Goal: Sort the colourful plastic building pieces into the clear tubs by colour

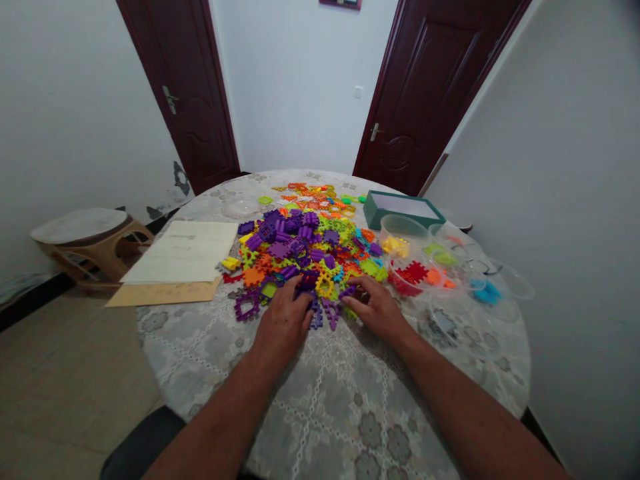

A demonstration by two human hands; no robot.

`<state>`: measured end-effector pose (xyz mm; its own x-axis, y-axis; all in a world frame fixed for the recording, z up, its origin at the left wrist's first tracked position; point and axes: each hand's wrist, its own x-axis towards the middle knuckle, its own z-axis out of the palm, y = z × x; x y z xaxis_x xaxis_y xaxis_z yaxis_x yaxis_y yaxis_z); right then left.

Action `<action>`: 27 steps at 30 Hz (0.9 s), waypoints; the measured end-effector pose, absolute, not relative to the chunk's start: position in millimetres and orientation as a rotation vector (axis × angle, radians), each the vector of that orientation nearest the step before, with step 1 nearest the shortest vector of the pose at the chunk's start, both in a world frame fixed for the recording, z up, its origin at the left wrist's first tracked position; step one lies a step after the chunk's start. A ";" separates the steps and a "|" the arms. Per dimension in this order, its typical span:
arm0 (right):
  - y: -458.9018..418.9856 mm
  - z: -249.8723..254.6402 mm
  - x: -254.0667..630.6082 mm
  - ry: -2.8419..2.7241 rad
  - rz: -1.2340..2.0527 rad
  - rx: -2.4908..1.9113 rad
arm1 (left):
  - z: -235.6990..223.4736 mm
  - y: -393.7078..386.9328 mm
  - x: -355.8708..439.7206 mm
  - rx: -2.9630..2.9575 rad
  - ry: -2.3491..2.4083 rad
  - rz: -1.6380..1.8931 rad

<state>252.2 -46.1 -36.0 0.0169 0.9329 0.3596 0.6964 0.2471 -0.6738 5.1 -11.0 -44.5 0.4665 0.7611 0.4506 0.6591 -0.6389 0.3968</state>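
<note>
A big heap of coloured plastic interlocking pieces (305,243), purple, orange, yellow, green and blue, covers the middle of a round table (330,407) with a patterned cloth. My left hand (283,325) lies palm down at the heap's near edge, its fingers over purple pieces (320,313). My right hand (376,305) rests beside it, fingertips touching pieces at the pile's front. Whether either hand grips a piece is hidden by the fingers.
Clear plastic tubs on the right hold sorted pieces: red (411,275), yellow (397,245), green (443,257), blue (486,291). A green box (400,208) stands behind them. Papers (183,252) lie at the left edge. A stool (87,241) stands on the floor left; two dark doors behind.
</note>
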 end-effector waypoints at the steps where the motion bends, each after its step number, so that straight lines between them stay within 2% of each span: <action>1: -46.2 -35.4 251.6 -1.721 0.383 -1.539 | -44.9 -10.8 4.7 2.546 1.244 0.917; 5: -47.9 -31.1 248.6 -1.740 0.343 -1.592 | -45.0 -11.6 3.1 2.533 1.243 0.954; 11: -57.4 -24.6 236.4 -1.856 0.429 -1.436 | -40.9 -12.9 -0.6 2.511 1.246 0.889; 27: -69.7 -18.7 225.0 -2.072 0.466 -1.385 | -38.1 -13.8 -7.3 2.139 1.252 0.940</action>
<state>225.0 -69.7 -18.7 -0.2786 0.9179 0.2827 0.7086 0.3952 -0.5846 -7.3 -13.8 -38.1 0.3437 0.8842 0.3162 0.5501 -0.4625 0.6954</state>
